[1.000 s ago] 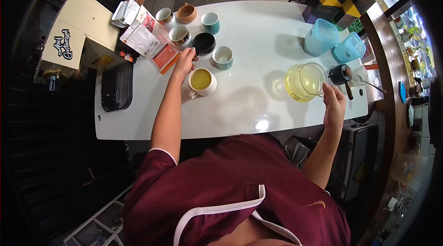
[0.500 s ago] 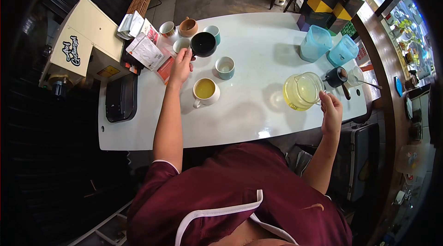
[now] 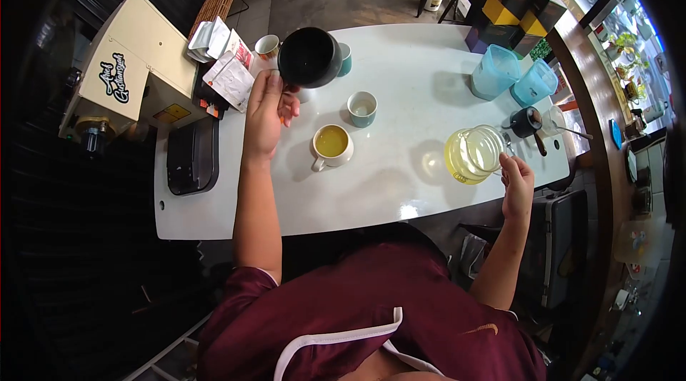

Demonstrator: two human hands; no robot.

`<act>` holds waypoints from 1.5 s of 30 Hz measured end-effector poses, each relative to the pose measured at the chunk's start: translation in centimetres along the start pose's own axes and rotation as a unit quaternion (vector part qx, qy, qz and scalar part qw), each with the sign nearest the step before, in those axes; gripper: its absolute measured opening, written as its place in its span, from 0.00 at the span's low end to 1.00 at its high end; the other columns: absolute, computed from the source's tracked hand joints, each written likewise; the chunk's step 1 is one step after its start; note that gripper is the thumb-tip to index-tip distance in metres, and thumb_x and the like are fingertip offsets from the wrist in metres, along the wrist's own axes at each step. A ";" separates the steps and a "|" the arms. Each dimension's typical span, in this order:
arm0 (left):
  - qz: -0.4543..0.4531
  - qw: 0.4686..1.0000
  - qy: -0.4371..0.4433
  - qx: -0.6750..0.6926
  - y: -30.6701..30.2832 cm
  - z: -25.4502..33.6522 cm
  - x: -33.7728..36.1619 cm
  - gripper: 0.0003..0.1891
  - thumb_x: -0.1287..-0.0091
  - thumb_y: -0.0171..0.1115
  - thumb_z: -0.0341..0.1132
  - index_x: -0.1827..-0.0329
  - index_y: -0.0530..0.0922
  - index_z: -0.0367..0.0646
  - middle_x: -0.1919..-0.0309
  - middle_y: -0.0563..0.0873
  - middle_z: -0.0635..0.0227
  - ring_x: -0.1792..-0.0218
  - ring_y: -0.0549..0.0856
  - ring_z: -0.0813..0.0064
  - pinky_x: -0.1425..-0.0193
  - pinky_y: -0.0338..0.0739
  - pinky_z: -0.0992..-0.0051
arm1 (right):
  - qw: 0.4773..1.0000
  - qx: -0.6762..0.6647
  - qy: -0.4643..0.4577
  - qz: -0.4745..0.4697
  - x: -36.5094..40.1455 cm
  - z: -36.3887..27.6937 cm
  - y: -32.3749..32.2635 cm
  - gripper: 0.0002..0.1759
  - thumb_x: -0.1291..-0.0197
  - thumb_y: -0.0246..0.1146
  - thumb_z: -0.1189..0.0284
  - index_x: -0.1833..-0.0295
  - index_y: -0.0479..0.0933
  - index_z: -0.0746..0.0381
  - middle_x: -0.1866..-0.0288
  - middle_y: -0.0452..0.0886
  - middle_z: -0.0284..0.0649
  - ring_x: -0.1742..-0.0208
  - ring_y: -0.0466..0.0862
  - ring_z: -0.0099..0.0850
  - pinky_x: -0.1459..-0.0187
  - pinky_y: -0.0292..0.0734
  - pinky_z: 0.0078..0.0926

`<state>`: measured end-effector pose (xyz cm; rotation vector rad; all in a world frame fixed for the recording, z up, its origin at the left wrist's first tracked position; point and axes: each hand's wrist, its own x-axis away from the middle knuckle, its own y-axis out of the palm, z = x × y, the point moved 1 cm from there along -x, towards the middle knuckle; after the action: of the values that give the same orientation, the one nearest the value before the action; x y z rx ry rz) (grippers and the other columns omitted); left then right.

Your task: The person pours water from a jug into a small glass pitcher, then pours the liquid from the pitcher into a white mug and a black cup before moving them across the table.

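Note:
My left hand [image 3: 268, 113] is closed on the handle of a black cup [image 3: 310, 58], lifted with its dark inside facing me. The cup hides part of the group of cups behind it. On the right, my right hand [image 3: 518, 182] grips the handle of a round glass pitcher [image 3: 466, 159] holding pale yellow liquid. Between my hands, a white mug [image 3: 331, 161] with yellow liquid stands on the white table [image 3: 386, 195]. Just behind that mug is a small teal cup [image 3: 361, 113] with a pale inside.
Coffee bags [image 3: 229, 79] and a beige machine [image 3: 136, 59] stand at the left, near a black tray [image 3: 193, 159]. Two blue translucent containers [image 3: 494, 73] are at the back right, before stacked dark boxes [image 3: 511, 2]. A black small pot [image 3: 526, 121] sits beside the pitcher.
My left hand has raised the black cup toward me, so it looks larger. My right hand and the pitcher have shifted only slightly, the pitcher appearing a little lower.

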<state>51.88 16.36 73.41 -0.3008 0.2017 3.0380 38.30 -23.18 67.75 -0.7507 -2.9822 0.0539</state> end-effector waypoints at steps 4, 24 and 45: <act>0.006 1.000 -0.015 0.018 1.1 0.6 2.1 0.15 0.24 0.40 0.44 0.57 0.70 0.42 0.67 0.79 0.68 0.76 0.76 0.84 0.79 0.66 0.87 | 0.999 0.021 -0.027 -0.036 -1.2 -1.8 -0.2 0.18 0.40 0.62 0.69 0.81 0.66 0.53 0.83 0.57 0.19 0.81 0.52 0.11 0.78 0.44 0.16; 0.173 0.965 -0.124 0.151 14.1 -5.5 12.7 0.11 0.32 0.44 0.41 0.64 0.69 0.44 0.73 0.78 0.70 0.77 0.75 0.81 0.78 0.65 0.80 | 0.954 0.083 -0.047 -0.283 -12.3 -1.8 -2.8 0.18 0.46 0.67 0.67 0.82 0.71 0.63 0.84 0.65 0.22 0.80 0.59 0.12 0.78 0.50 0.16; 0.124 0.981 -0.130 0.070 10.9 -6.9 13.4 0.17 0.29 0.47 0.43 0.76 0.66 0.45 0.80 0.72 0.73 0.78 0.73 0.84 0.77 0.63 0.83 | 0.868 0.229 -0.246 -0.366 -12.6 -12.2 7.7 0.22 0.50 0.69 0.63 0.84 0.68 0.63 0.86 0.61 0.22 0.82 0.58 0.13 0.80 0.50 0.18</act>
<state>39.01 5.53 65.39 0.1426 0.4638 3.2410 53.87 -22.17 78.80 0.5373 -3.2473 0.9921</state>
